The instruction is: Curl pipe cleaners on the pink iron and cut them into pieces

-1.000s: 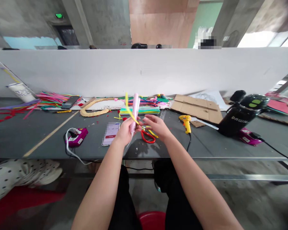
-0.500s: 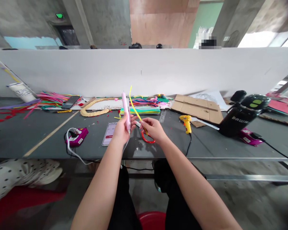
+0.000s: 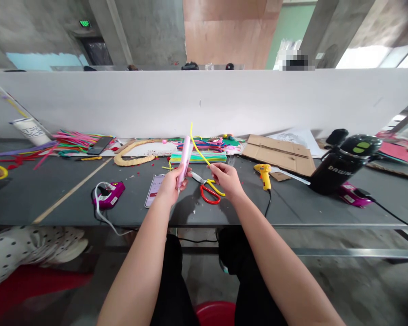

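Grey tabletop (image 3: 299, 206) beneath a slim, curvy, bright yellow stem (image 3: 197, 151).

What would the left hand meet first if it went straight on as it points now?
Probably the bundle of pale green and yellow strips, beyond the left hand and the pink tool it holds; the hand seems raised, so it might pass over.
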The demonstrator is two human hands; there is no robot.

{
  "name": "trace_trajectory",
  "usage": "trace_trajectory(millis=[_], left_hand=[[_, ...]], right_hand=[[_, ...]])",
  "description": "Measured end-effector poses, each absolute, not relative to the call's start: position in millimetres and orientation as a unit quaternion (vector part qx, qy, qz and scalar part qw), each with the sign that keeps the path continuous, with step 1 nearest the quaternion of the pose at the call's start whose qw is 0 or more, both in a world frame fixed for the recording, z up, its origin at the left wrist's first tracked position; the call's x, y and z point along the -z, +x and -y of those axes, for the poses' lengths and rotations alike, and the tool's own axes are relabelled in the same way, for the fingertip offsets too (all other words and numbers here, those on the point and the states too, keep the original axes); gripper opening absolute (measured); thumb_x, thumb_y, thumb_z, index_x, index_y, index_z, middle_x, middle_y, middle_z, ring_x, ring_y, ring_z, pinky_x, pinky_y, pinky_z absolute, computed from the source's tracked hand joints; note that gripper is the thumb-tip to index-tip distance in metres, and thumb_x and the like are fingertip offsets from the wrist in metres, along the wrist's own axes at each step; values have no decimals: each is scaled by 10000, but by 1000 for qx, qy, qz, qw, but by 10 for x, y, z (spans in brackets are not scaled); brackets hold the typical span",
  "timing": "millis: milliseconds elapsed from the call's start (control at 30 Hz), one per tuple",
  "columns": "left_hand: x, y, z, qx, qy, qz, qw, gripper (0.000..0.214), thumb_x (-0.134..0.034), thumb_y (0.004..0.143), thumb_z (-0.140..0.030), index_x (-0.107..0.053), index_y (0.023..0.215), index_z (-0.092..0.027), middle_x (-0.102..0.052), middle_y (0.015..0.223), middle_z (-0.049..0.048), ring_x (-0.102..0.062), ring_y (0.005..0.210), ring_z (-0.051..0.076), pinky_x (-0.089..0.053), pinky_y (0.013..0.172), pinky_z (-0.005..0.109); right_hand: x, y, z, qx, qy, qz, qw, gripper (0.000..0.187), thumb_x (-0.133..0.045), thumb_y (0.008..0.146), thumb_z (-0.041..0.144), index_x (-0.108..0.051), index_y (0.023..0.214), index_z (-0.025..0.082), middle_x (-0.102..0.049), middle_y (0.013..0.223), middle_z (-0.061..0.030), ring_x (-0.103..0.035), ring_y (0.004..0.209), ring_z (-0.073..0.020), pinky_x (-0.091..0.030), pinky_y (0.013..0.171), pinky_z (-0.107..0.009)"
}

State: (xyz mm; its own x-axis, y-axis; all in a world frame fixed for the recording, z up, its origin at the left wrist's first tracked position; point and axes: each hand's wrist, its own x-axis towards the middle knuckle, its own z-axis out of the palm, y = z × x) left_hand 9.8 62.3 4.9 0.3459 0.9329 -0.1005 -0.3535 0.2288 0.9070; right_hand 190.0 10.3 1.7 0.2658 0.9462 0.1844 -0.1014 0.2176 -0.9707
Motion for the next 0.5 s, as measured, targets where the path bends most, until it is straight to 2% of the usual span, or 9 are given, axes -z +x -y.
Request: trace_trajectory(millis=[500], left_hand=[[-44,89,-611,-431,466,-344,692,328,-664,798,-424,-642,813,-97,-550,627,10,-348,363,25,-186,328,181]], right_hand=[[-54,1935,-83,-449,-456,421,643,328,-728,730,470,-726,790,147,-471,523,54,-346,437,-60,-267,426,-229]])
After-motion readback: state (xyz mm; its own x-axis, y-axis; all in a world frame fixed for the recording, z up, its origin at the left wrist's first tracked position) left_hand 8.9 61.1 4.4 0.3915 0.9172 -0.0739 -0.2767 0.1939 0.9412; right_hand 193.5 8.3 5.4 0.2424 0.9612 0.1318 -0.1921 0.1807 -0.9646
